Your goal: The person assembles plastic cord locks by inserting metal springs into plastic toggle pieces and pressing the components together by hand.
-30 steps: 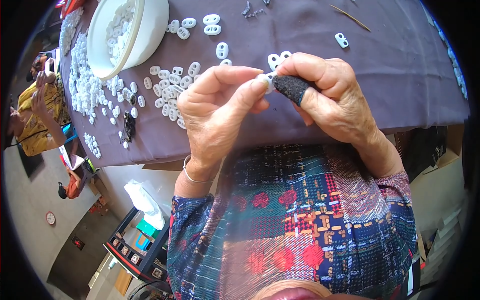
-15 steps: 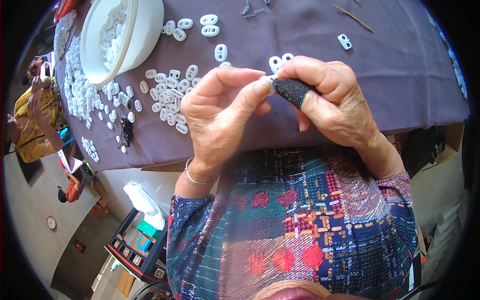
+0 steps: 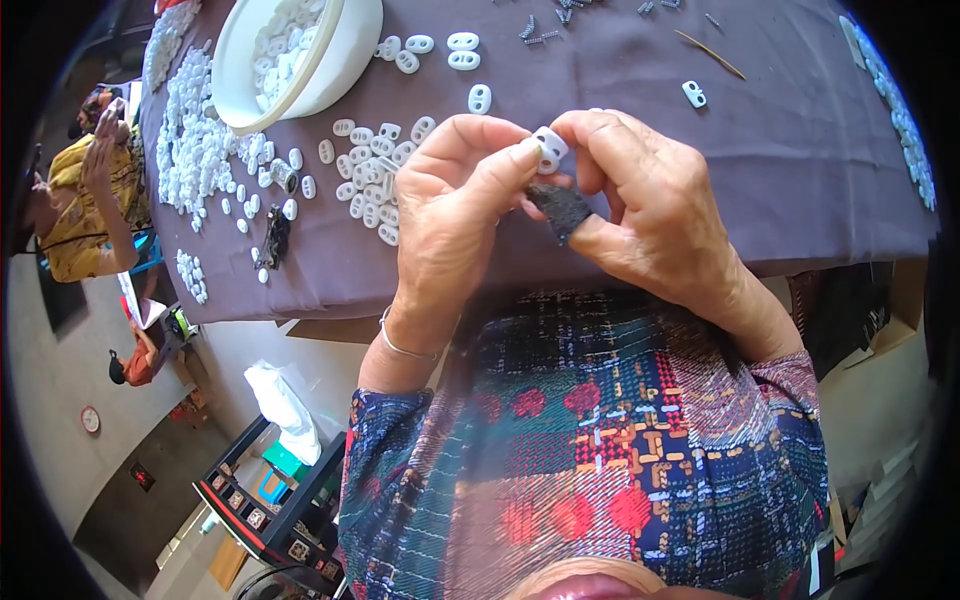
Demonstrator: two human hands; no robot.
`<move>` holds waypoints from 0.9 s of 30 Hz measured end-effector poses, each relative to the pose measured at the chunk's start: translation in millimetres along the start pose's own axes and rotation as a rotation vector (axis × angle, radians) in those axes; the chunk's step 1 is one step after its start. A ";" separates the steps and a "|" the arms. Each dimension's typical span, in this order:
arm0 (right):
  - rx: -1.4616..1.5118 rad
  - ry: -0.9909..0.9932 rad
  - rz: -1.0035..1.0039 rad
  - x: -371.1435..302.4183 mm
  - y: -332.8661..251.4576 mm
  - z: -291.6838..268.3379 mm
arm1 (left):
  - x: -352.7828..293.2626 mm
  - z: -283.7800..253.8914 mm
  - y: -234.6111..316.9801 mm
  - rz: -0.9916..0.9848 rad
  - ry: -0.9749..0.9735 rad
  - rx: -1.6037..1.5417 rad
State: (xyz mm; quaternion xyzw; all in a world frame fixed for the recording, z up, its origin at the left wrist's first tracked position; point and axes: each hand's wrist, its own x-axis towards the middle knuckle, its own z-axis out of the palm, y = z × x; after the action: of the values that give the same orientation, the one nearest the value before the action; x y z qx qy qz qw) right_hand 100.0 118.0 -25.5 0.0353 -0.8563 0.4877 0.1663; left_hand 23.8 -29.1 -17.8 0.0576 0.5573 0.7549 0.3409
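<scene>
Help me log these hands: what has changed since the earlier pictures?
The right hand's black-covered thumb has moved down and slightly left, away from the white piece, whose holes now show plainly; whether its other fingers touch the piece is unclear. The left hand still pinches it. The bowl and stick stayed put; the view shifted.
</scene>
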 end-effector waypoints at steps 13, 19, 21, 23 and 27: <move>-0.424 -0.091 -0.045 5.6 -0.5 0.4 | 0.0 3.5 -5.6 0.071 0.042 0.132; -0.396 -0.145 -0.107 5.9 4.7 -1.9 | -3.8 1.9 -2.9 0.074 0.012 0.194; -0.394 -0.144 -0.132 6.2 7.0 -3.6 | -4.1 4.3 -0.4 0.051 0.031 0.214; -0.373 -0.124 -0.180 6.5 8.7 -4.5 | -4.7 3.4 0.7 0.029 0.052 0.235; -0.420 -0.175 -0.184 7.7 9.0 -5.0 | -6.6 0.4 0.4 0.029 0.036 0.317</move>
State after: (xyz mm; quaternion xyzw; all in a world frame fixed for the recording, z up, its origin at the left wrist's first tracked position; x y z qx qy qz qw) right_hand 92.0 127.7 -28.2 0.1199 -0.9432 0.2770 0.1387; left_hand 28.9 -32.7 -15.3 0.1051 0.6748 0.6630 0.3067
